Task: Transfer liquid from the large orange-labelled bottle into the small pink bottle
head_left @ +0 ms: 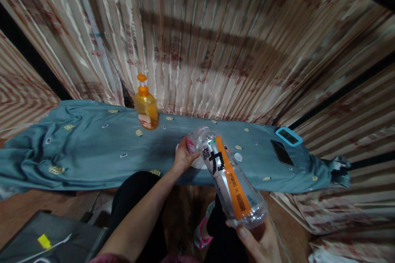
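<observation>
A large clear plastic bottle (230, 181) with a silver and orange label slants across the front of the cloth, its neck toward the upper left and its base toward me. My right hand (257, 240) grips it at the base, thumb on the near side. My left hand (184, 156) is closed at the neck end, around clear plastic with a pink patch (190, 145); whether this is a second, smaller bottle is hard to make out. Under this spot lies something white (199, 163), partly hidden. A small white round cap (238, 157) rests on the cloth, right of the bottle.
An orange pump bottle (146, 109) stands at the back left of the blue-green cloth (92, 148). A dark phone (282, 152) and a blue-framed digital clock (289, 136) lie at the right. Behind hangs a pleated curtain (197, 49); a dark case (55, 236) sits below left.
</observation>
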A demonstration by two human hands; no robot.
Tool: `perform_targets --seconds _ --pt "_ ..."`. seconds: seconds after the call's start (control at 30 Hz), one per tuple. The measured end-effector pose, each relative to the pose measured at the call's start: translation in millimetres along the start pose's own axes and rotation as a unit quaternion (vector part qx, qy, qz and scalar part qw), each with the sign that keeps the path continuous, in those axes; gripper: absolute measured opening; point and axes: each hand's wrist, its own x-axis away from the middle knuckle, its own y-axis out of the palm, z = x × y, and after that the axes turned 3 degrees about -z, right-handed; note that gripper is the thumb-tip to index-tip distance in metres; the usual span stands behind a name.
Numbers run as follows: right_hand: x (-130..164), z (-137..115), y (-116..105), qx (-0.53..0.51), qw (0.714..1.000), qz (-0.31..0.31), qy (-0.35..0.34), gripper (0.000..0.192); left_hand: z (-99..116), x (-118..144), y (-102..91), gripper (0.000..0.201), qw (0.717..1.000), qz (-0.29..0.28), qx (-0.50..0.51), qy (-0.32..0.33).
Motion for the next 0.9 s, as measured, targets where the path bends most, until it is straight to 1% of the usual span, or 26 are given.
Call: perform_targets --seconds 0.23,0.4,0.53,0.7,0.83,0.9 --pt "0.1 -2.3 1.8 0.003 1.0 -0.004 -0.004 0.067 5.1 0.5 0.2 0.065 1.0 0.002 0.001 -0.013" --pt "-1.9 1.6 -0.4 0.006 1.0 -0.003 -0.007 0.065 5.9 0.4 0.6 0.066 1.0 0.0 0.014 -0.012" --pt "-2.2 3.9 -1.0 -0.005 1.0 -0.011 0.001 0.069 4.5 0.2 0.3 0.066 1.0 -0.001 0.01 -0.009" --pt "-1.8 1.1 0.6 0.016 1.0 -0.01 -0.006 0.069 2.8 -0.1 -0.2 0.068 1.0 0.002 0.001 -0.008" --pt "-1.6 0.3 0.8 0.024 1.0 -0.008 -0.007 0.077 3.0 -0.2 0.0 0.068 1.0 -0.005 -0.001 -0.005" --pt "-1.1 0.4 1.0 0.022 1.0 -0.012 -0.004 0.078 3.3 -0.3 0.1 0.067 1.0 -0.007 -0.003 -0.005"
